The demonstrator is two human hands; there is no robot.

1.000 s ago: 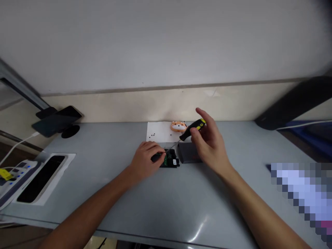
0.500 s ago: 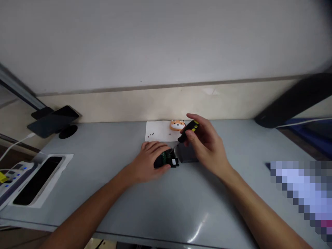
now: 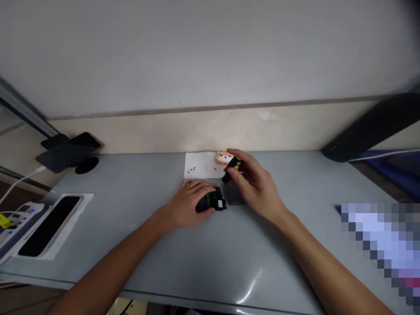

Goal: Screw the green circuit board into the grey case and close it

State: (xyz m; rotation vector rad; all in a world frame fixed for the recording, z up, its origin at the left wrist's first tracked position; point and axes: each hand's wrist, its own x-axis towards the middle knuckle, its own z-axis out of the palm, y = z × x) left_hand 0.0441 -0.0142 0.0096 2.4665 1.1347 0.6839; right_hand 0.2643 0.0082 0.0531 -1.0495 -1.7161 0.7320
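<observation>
My left hand point(image 3: 190, 204) is wrapped round a small black device point(image 3: 212, 202) with a green circuit board showing, and holds it on the grey table point(image 3: 183, 262). In my right hand point(image 3: 257, 186) is a black and yellow screwdriver point(image 3: 232, 168), gripped by the handle and tilted. Its thin shaft points down to the device's upper right part; whether the tip sits in a screw is too small to tell. Behind the right fingers lies a dark grey flat box point(image 3: 234, 194), partly hidden.
Behind the hands, white paper point(image 3: 203, 164) bears several tiny dark screws and an orange-and-white animal-faced item point(image 3: 224, 158). At left are a phone point(image 3: 49, 225), a power strip point(image 3: 19, 225) and a phone on a stand point(image 3: 70, 151). A dark cylinder point(image 3: 370, 127) leans at right.
My right hand and the screwdriver have shifted left and slightly down, and the handle stands more upright. My left hand and the device have hardly moved.
</observation>
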